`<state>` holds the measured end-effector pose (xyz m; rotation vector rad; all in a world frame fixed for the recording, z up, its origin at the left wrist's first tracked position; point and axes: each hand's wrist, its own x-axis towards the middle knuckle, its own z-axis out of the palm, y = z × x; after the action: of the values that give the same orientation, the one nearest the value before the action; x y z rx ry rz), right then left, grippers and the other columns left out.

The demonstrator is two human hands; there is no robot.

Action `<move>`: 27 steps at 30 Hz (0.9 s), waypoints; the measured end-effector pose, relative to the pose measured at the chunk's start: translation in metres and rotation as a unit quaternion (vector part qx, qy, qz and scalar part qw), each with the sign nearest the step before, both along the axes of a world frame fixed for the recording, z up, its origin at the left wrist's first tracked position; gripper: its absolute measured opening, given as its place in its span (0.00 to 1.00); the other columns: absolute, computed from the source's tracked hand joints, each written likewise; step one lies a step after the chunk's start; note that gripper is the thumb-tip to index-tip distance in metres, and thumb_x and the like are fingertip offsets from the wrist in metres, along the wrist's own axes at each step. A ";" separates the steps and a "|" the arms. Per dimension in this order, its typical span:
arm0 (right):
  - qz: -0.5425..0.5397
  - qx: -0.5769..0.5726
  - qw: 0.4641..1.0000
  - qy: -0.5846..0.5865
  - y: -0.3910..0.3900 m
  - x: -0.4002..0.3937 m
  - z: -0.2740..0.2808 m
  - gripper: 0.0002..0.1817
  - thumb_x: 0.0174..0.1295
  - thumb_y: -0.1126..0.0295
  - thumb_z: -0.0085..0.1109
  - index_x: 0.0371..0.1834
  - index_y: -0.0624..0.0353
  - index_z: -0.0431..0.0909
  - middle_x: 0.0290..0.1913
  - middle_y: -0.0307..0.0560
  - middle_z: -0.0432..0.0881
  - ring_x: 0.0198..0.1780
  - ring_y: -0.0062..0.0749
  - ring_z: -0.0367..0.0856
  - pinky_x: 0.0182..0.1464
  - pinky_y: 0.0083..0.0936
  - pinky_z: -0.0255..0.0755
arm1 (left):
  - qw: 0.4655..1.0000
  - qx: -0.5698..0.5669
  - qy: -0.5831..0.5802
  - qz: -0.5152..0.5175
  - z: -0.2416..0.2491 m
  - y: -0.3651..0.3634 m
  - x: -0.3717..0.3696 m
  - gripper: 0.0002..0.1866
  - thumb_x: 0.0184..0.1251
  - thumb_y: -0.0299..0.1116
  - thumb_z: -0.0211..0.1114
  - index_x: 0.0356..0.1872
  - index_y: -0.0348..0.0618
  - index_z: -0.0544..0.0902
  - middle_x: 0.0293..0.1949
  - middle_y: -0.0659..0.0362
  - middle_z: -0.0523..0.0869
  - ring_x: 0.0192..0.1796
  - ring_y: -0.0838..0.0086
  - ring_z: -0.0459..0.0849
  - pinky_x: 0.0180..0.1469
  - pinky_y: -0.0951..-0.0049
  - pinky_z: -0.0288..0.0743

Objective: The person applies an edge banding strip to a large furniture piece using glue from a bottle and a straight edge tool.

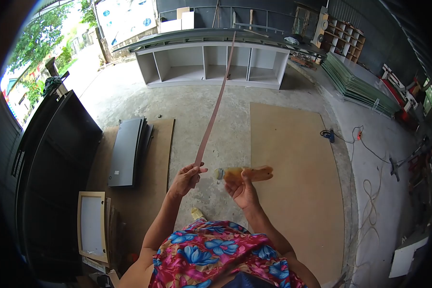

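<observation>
My left hand point(187, 178) is closed, pinching the near end of a long, thin brownish-pink strip point(216, 108). The strip stretches away from me to the top of the white cabinet point(177, 62). To the right of it, my right hand point(244, 192) grips a yellowish-brown tool point(261, 174) that looks like a glue brush with a wooden handle. Its pale, rounded end points left toward my left hand, with a gap between them. The tool is slightly blurred.
Dark panels point(125, 153) lie on a brown board point(163, 144) at left, near framed panels point(92, 225) and a tall black cabinet point(53, 158). A large brown sheet point(297, 192) covers the floor at right. Beyond it are a blue power tool point(328, 135), cords and stacked green-edged sheets point(355, 86).
</observation>
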<state>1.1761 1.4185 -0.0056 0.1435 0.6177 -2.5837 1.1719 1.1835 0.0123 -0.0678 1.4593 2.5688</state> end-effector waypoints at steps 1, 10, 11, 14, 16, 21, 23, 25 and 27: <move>-0.015 0.010 1.000 0.010 0.000 -0.006 0.005 0.19 0.58 0.55 0.62 0.50 0.50 0.74 0.45 0.42 0.83 0.46 0.32 0.81 0.51 0.31 0.74 | 1.000 -0.019 0.005 0.005 0.002 -0.001 0.000 0.14 0.68 0.33 0.57 0.49 0.37 0.77 0.33 0.60 0.86 0.20 0.87 0.67 0.22 0.86 0.62; -0.019 0.067 0.997 0.034 -0.040 -0.057 0.042 0.21 0.55 0.57 0.66 0.49 0.47 0.71 0.43 0.37 0.81 0.44 0.27 0.81 0.46 0.26 0.73 | 0.986 -0.156 0.041 0.032 0.031 -0.009 0.009 0.14 0.67 0.36 0.58 0.47 0.39 0.79 0.29 0.63 0.85 0.18 0.90 0.65 0.20 0.86 0.57; -0.011 0.072 0.997 0.032 -0.048 -0.061 0.042 0.22 0.55 0.57 0.66 0.49 0.47 0.70 0.43 0.37 0.81 0.44 0.27 0.81 0.46 0.26 0.73 | 0.985 -0.162 0.037 0.034 0.032 -0.013 0.009 0.14 0.67 0.36 0.58 0.47 0.39 0.80 0.28 0.63 0.85 0.18 0.90 0.65 0.20 0.86 0.57; 0.026 0.086 0.996 0.026 -0.073 -0.071 0.033 0.20 0.56 0.57 0.65 0.49 0.46 0.71 0.42 0.40 0.82 0.43 0.28 0.82 0.47 0.28 0.74 | 0.986 -0.161 0.024 0.034 0.036 -0.025 0.010 0.14 0.67 0.35 0.58 0.47 0.37 0.80 0.27 0.63 0.84 0.18 0.90 0.66 0.20 0.87 0.58; 0.051 0.101 0.993 0.023 -0.087 -0.079 0.026 0.18 0.58 0.58 0.63 0.49 0.45 0.71 0.42 0.41 0.83 0.44 0.30 0.82 0.47 0.29 0.74 | 0.985 -0.169 0.021 0.034 0.041 -0.035 0.009 0.14 0.67 0.35 0.59 0.47 0.37 0.80 0.26 0.63 0.84 0.18 0.90 0.66 0.20 0.87 0.58; 0.067 0.120 0.990 0.012 -0.118 -0.113 0.016 0.20 0.56 0.56 0.64 0.49 0.47 0.71 0.41 0.41 0.82 0.42 0.28 0.81 0.46 0.27 0.73 | 0.978 -0.206 0.017 0.029 0.056 -0.065 0.006 0.16 0.66 0.36 0.60 0.47 0.34 0.79 0.25 0.63 0.83 0.20 0.89 0.69 0.22 0.86 0.60; 0.065 0.132 0.989 0.016 -0.132 -0.132 0.018 0.22 0.55 0.55 0.65 0.49 0.49 0.70 0.39 0.41 0.82 0.42 0.27 0.81 0.46 0.26 0.73 | 0.975 -0.220 0.027 0.032 0.050 -0.085 0.004 0.16 0.65 0.37 0.60 0.47 0.34 0.79 0.25 0.63 0.83 0.22 0.87 0.72 0.25 0.85 0.63; 0.068 0.139 0.988 0.020 -0.142 -0.154 0.018 0.22 0.55 0.55 0.65 0.49 0.49 0.70 0.39 0.41 0.82 0.42 0.27 0.80 0.46 0.27 0.73 | 0.974 -0.222 0.025 0.030 0.051 -0.103 0.001 0.17 0.64 0.37 0.62 0.46 0.33 0.80 0.25 0.62 0.83 0.25 0.85 0.75 0.29 0.84 0.65; 0.068 0.144 0.987 0.024 -0.154 -0.174 0.018 0.22 0.54 0.54 0.66 0.49 0.48 0.71 0.39 0.40 0.82 0.43 0.26 0.80 0.46 0.26 0.72 | 0.976 -0.214 0.014 0.019 0.061 -0.121 0.002 0.17 0.63 0.38 0.63 0.45 0.33 0.80 0.26 0.61 0.83 0.27 0.82 0.78 0.32 0.83 0.68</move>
<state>1.0021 1.2641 0.0125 0.1269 0.9825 -2.3606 1.1739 1.0621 0.0734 -0.1196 2.0150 2.2424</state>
